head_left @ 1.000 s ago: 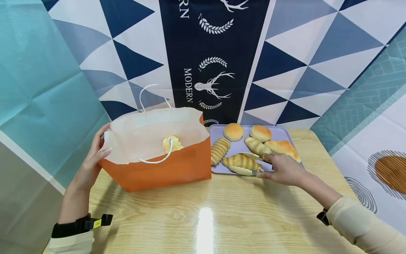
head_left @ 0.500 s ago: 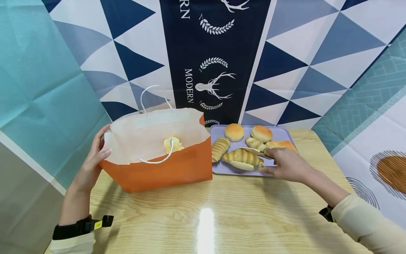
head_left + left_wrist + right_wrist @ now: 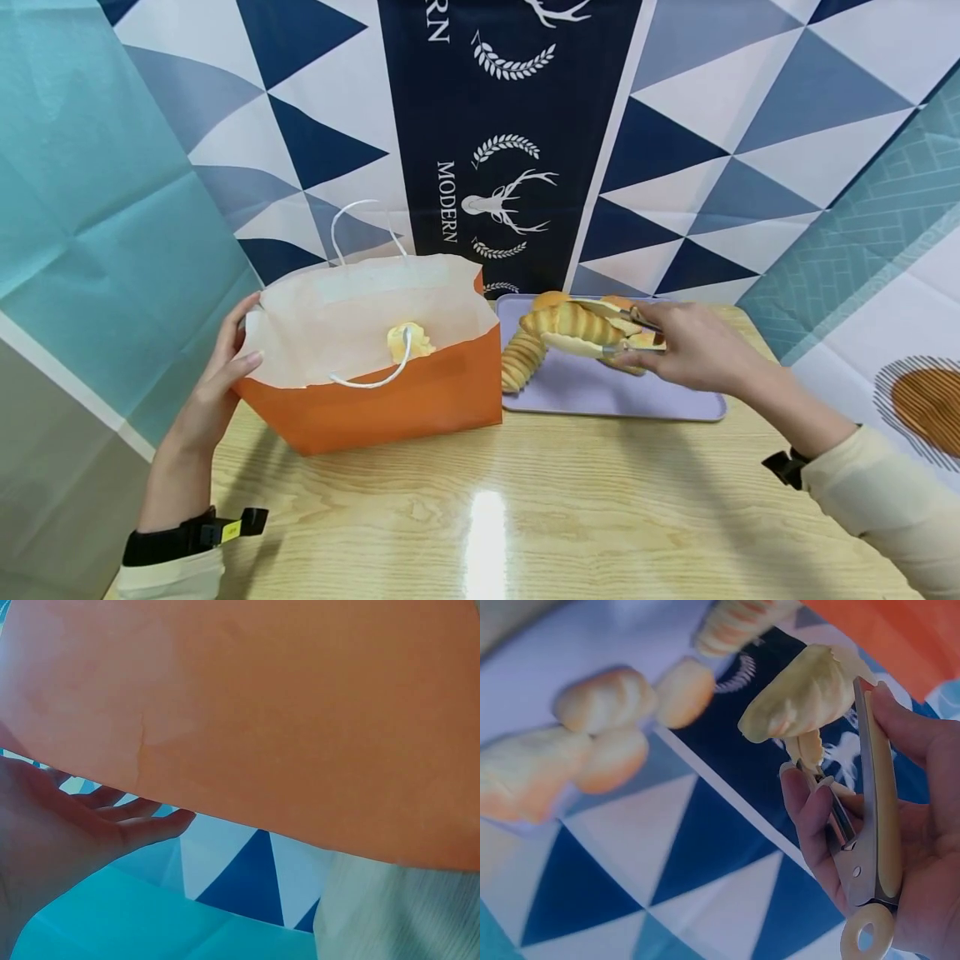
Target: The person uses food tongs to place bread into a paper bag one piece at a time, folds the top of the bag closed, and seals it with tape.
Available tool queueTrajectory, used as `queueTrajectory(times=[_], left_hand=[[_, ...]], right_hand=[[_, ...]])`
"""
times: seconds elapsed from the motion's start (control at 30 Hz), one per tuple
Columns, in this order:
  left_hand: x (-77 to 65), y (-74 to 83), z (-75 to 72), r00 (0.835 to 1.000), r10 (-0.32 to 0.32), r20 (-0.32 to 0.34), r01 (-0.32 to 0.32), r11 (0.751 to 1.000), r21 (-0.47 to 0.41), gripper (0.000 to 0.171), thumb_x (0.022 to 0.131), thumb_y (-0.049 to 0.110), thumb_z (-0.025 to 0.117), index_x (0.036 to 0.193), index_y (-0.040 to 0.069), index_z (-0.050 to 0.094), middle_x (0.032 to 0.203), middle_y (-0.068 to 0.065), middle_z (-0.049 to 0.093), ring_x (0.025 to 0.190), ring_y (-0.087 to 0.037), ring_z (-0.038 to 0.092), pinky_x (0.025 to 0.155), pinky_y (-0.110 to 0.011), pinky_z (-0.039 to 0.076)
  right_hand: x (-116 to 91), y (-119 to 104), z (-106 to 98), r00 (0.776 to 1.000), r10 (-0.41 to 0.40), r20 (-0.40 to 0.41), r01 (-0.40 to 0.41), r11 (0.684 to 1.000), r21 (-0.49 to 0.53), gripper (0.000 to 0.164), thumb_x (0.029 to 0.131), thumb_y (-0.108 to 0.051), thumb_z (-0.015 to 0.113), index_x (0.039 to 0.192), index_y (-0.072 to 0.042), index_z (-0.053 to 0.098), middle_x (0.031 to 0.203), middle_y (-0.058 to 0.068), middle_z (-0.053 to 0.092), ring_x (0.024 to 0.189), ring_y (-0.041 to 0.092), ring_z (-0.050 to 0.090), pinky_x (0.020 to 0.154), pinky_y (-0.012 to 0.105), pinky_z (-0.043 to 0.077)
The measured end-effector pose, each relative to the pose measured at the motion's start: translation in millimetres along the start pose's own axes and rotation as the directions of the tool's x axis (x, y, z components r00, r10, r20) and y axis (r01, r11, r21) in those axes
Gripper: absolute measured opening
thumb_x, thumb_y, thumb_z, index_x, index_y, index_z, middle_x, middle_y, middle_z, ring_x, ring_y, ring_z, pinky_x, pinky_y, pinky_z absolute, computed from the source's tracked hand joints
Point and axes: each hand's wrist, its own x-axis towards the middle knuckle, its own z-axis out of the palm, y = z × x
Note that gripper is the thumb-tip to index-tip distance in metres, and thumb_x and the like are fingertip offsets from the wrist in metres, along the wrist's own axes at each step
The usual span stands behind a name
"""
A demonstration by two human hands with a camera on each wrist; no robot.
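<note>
- Croissant (image 3: 566, 323): clamped in tongs (image 3: 883, 814), held above lilac tray (image 3: 637, 396).
- Right hand (image 3: 701, 346): gripping the tongs.
- Left hand (image 3: 210, 396): fingers loose, touching left side of orange bag (image 3: 390, 417).
- Pale yellow piece (image 3: 398, 342) inside bag.
- Ridged roll (image 3: 519, 364) on tray, beside bag.

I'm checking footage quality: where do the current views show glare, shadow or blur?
Head: a bright glare streak and soft shadows on the table; left wrist: dim, the left hand shaded beside the orange bag; right wrist: the breads on the tray blurred, the tongs sharper.
</note>
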Motion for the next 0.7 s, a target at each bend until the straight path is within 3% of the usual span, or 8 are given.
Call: queueTrajectory(times=[0.17,0.4,0.57,0.7], left_hand=[[0.4,-0.4,1.0,1.0,0.003,0.009,-0.003,1.0,-0.001,0.07,0.105,0.02,0.04,0.169,0.03,0.014,0.17,-0.004,0.014,0.147,-0.026,0.023,0.105,-0.03,0.034],[1.5,0.8,1.5,1.0,-0.009,0.003,0.009,1.0,-0.006,0.07,0.105,0.02,0.041,0.169,0.03,0.015,0.17,-0.003,0.011,0.15,-0.023,0.016,0.114,-0.046,0.023],[2.0,1.4,2.0,1.0,-0.01,0.003,0.01,1.0,-0.008,0.07,0.105,0.02,0.041,0.169,0.03,0.015,0.172,-0.003,0.008,0.151,-0.022,0.015,0.115,-0.046,0.021],[1.3,0.6,2.0,1.0,-0.014,0.001,0.014,1.0,-0.019,0.07,0.105,0.02,0.041,0.169,0.03,0.015,0.172,-0.002,0.005,0.153,-0.02,0.009,0.118,-0.048,0.016]], right_hand=[[12.9,-10.5,-23.5,0.998,-0.022,-0.054,0.02,0.999,-0.035,0.034,0.09,-0.042,0.086,0.099,-0.015,0.067,0.079,-0.003,0.064,0.069,0.012,0.061,0.059,0.033,0.049],[30.4,-33.8,-50.2,0.995,-0.04,-0.095,0.032,0.995,-0.09,0.039,0.09,-0.044,0.085,0.106,-0.013,0.068,0.081,-0.001,0.065,0.064,0.013,0.058,0.057,0.035,0.045],[41.7,-51.2,-66.8,0.989,-0.082,-0.121,0.073,0.994,-0.078,0.043,0.091,-0.041,0.085,0.113,-0.009,0.068,0.091,0.004,0.072,0.072,0.017,0.068,0.06,0.039,0.05],[51.6,-66.7,-77.0,0.977,-0.141,-0.161,0.126,0.987,-0.101,0.039,0.09,-0.038,0.086,0.111,-0.009,0.069,0.089,0.005,0.072,0.069,0.016,0.067,0.061,0.04,0.051]])
